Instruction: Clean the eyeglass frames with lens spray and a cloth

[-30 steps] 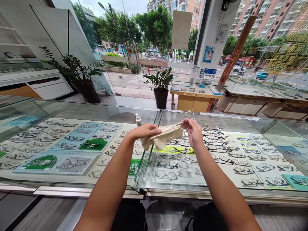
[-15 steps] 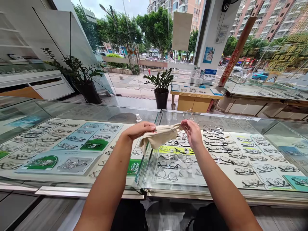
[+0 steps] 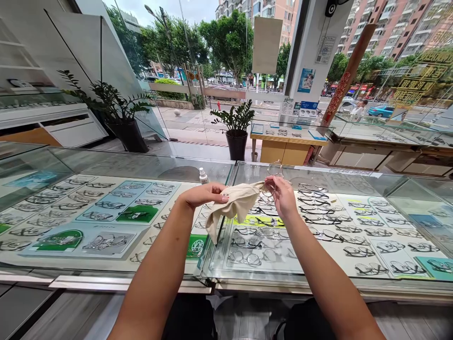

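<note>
A beige cleaning cloth (image 3: 235,203) is stretched between my two hands above the glass display counter. My left hand (image 3: 205,194) pinches its left part between thumb and fingers, and a loose corner hangs down below. My right hand (image 3: 281,194) is closed on the narrow, bunched right end. Just beyond my right fingers shows a thin round eyeglass rim (image 3: 274,167); whether that hand holds it or it lies on the counter I cannot tell. Behind my left hand stands a small white bottle (image 3: 203,176).
Under the counter's glass top (image 3: 212,264) lie rows of eyeglasses (image 3: 244,242), some on green and blue display cards (image 3: 138,213). Beyond the counter are a potted plant (image 3: 236,141) and a wooden display table (image 3: 283,150) by the window.
My left hand has shifted slightly down, and the cloth now slants more, its loose corner hanging lower. My right hand stays almost in place.
</note>
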`<action>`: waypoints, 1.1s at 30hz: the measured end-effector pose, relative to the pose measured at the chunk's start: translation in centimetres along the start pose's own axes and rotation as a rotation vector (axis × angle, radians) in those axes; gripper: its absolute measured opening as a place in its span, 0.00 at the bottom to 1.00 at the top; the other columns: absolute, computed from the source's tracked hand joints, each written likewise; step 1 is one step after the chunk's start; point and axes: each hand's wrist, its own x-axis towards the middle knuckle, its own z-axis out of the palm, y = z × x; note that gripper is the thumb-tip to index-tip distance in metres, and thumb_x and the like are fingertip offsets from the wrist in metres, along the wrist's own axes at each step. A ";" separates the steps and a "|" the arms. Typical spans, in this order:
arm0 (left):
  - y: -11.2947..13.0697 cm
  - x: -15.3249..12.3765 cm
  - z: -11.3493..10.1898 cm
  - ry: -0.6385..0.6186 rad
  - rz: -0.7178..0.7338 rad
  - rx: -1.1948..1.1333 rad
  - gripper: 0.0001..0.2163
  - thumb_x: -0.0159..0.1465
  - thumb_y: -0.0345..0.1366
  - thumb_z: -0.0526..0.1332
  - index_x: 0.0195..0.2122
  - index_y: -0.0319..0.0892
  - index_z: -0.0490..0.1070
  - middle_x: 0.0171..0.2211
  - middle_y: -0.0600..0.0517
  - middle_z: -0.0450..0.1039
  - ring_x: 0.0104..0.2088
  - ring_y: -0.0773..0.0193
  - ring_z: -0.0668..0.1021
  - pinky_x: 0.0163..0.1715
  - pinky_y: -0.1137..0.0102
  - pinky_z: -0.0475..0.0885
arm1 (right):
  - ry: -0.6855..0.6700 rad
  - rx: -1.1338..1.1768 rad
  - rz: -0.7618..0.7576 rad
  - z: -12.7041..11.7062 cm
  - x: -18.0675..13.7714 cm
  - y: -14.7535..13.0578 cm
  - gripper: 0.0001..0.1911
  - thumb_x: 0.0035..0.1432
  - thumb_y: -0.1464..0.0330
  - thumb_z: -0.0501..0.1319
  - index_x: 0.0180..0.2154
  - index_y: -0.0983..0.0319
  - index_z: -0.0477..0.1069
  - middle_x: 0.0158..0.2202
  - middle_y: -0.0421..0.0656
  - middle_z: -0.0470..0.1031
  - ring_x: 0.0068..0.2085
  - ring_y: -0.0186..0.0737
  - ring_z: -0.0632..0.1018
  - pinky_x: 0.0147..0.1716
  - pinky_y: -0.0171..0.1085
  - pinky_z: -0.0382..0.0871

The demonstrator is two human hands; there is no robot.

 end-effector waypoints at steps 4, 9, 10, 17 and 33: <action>0.2 0.1 0.1 0.082 0.179 0.044 0.22 0.57 0.56 0.72 0.23 0.40 0.77 0.33 0.46 0.75 0.38 0.55 0.75 0.42 0.64 0.73 | -0.008 0.011 0.053 0.2 -0.1 0.4 0.15 0.51 0.54 0.74 0.35 0.58 0.85 0.39 0.44 0.83 0.42 0.42 0.79 0.51 0.43 0.75; 0.6 0.6 1.0 0.215 0.408 -0.052 0.19 0.60 0.53 0.72 0.28 0.39 0.82 0.58 0.37 0.73 0.54 0.46 0.75 0.53 0.60 0.73 | -0.087 -0.016 0.163 0.8 -0.6 0.9 0.17 0.48 0.52 0.76 0.32 0.58 0.85 0.38 0.44 0.82 0.45 0.43 0.78 0.50 0.42 0.76; 0.7 0.6 1.2 0.242 0.437 -0.080 0.18 0.60 0.52 0.72 0.31 0.38 0.83 0.62 0.36 0.71 0.56 0.44 0.75 0.54 0.59 0.72 | -0.115 -0.025 0.180 0.9 -0.7 0.9 0.18 0.48 0.51 0.76 0.32 0.58 0.85 0.38 0.44 0.82 0.45 0.43 0.78 0.51 0.44 0.76; 1.4 0.3 2.5 0.411 0.454 -0.283 0.19 0.62 0.51 0.72 0.42 0.40 0.84 0.51 0.39 0.81 0.43 0.55 0.80 0.41 0.68 0.73 | -0.148 -0.153 0.064 0.6 -0.7 0.5 0.16 0.57 0.52 0.71 0.36 0.57 0.85 0.42 0.45 0.84 0.49 0.45 0.79 0.55 0.45 0.70; 1.3 2.2 4.2 0.504 0.366 -0.341 0.25 0.54 0.44 0.80 0.42 0.45 0.67 0.31 0.55 0.78 0.28 0.66 0.78 0.30 0.73 0.72 | -0.230 -0.210 -0.018 0.3 -0.7 -0.5 0.13 0.63 0.56 0.67 0.37 0.56 0.86 0.42 0.45 0.83 0.46 0.45 0.78 0.50 0.43 0.68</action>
